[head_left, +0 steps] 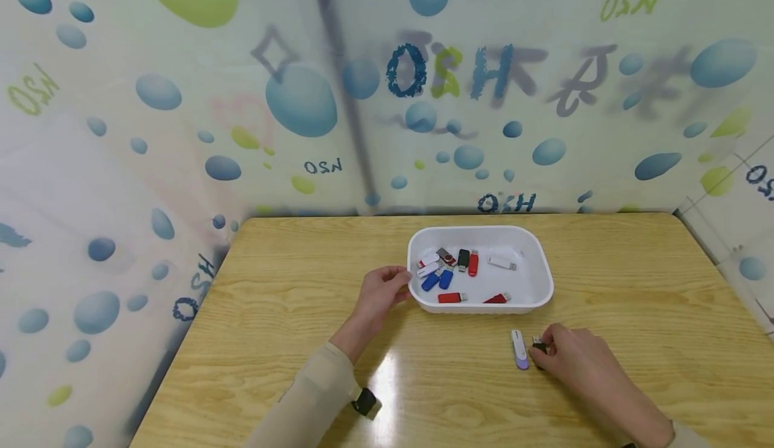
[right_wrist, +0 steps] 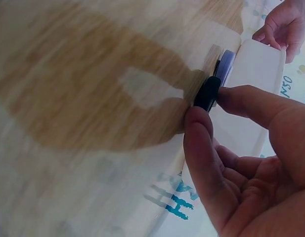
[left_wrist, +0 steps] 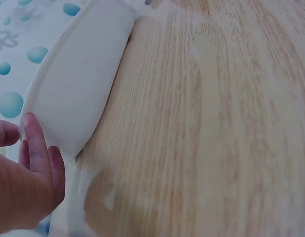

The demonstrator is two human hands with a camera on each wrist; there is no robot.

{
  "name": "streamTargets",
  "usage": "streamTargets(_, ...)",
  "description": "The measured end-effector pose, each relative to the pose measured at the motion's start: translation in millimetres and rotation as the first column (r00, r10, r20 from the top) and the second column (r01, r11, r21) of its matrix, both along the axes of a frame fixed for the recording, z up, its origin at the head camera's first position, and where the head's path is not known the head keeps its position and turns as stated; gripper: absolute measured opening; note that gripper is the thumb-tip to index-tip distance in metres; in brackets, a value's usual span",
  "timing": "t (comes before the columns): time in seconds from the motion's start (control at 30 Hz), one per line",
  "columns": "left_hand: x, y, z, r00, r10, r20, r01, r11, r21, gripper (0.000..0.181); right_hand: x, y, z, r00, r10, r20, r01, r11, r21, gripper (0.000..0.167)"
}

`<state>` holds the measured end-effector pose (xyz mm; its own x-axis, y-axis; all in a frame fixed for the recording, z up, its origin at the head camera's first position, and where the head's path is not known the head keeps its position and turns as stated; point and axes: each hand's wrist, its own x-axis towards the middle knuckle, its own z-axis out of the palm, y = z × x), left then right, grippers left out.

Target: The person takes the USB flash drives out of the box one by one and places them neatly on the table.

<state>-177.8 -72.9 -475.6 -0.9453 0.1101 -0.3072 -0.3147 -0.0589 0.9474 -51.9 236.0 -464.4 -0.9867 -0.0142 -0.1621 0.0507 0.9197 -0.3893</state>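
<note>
My left hand (head_left: 381, 293) pinches the left rim of a white plastic tray (head_left: 484, 308), with the index finger against the outer wall in the left wrist view. In the tray lie several USB flash drives: red, blue, white, black and one with a grey metal cover. In front of the tray, my right hand (head_left: 577, 357) holds a black USB flash drive (right_wrist: 207, 94) between thumb and index finger, at the tabletop. Just left of it, a white and purple USB flash drive (head_left: 519, 349) lies on the table.
The tray stands towards the back of a wood-grain table (head_left: 290, 266). Behind it hangs a white curtain-like sheet (head_left: 387, 146) with blue and green spots. A small black device (head_left: 365, 401) is at my left wrist.
</note>
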Motion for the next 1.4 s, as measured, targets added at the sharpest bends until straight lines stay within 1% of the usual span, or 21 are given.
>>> streamTargets(0.3, 0.4, -0.3, 0.1, 1.0, -0.008, -0.001, 0.008, 1.0, -0.006, 0.031, 0.8, -0.6, -0.2, 1.0, 0.012, -0.023, -0.012, 1.0, 0.009, 0.023)
streamTargets(0.4, 0.8, -0.2, 0.4, 1.0, -0.006, 0.002, 0.006, 1.0, -0.002, 0.031, 1.4, 1.1, 3.6, 1.0, 0.004, -0.007, -0.004, 1.0, 0.011, 0.021)
streamTargets(0.47, 0.8, -0.2, 0.3, 1.0, -0.006, 0.0, 0.006, 1.0, 0.001, 0.031, 1.4, 2.6, 8.2, 1.0, -0.005, 0.008, 0.005, 1.0, 0.017, 0.026)
streamTargets(0.57, 0.9, -0.4, 0.2, 1.0, -0.008, -0.006, 0.008, 1.0, 0.007, 0.032, 0.0, 4.7, 16.8, 0.999, -0.028, 0.045, 0.027, 0.999, 0.018, 0.039)
streamTargets(0.63, 0.9, -0.6, 0.2, 1.0, -0.009, -0.01, 0.009, 1.0, 0.006, 0.032, -1.1, 6.0, 22.7, 0.998, -0.036, 0.054, 0.035, 0.999, 0.012, 0.042)
streamTargets(0.7, 1.0, -0.8, 0.4, 1.0, -0.01, -0.01, 0.01, 1.0, 0.002, 0.032, -1.8, 7.2, 28.0, 0.999, -0.032, 0.04, 0.032, 0.999, 0.003, 0.041)
streamTargets(0.83, 1.0, -0.7, 1.0, 1.0, -0.01, -0.002, 0.01, 1.0, -0.005, 0.031, -1.8, 9.3, 38.0, 0.998, 0.012, -0.058, -0.013, 1.0, -0.023, 0.03)
streamTargets(0.93, 0.9, -0.6, 1.1, 1.0, -0.011, 0.0, 0.011, 1.0, -0.006, 0.031, -2.7, 10.1, 45.4, 0.989, 0.048, -0.142, -0.054, 0.998, -0.038, 0.021)
streamTargets(1.0, 0.8, -0.7, 0.9, 1.0, -0.012, 0.001, 0.012, 1.0, -0.006, 0.031, -4.9, 10.2, 50.3, 0.982, 0.062, -0.18, -0.071, 0.997, -0.043, 0.017)
streamTargets(1.1, 0.3, -0.9, 1.4, 1.0, -0.011, 0.005, 0.011, 1.0, -0.009, 0.031, -9.7, 8.5, 56.7, 0.976, 0.066, -0.209, -0.079, 0.995, -0.053, 0.018)
streamTargets(1.27, -0.1, -1.2, 1.5, 1.0, -0.01, 0.008, 0.011, 1.0, -0.013, 0.031, -22.2, 0.7, 62.7, 0.974, 0.036, -0.222, -0.054, 0.996, -0.075, 0.023)
streamTargets(1.37, 0.0, -1.5, 1.6, 1.0, -0.012, 0.006, 0.012, 1.0, -0.013, 0.031, -33.0, -5.9, 64.3, 0.978, 0.03, -0.207, -0.046, 0.996, -0.075, 0.024)
streamTargets(1.4, 0.1, -1.6, 1.8, 1.0, -0.012, 0.006, 0.012, 1.0, -0.011, 0.031, -37.1, -8.2, 65.0, 0.981, 0.031, -0.189, -0.045, 0.996, -0.074, 0.025)
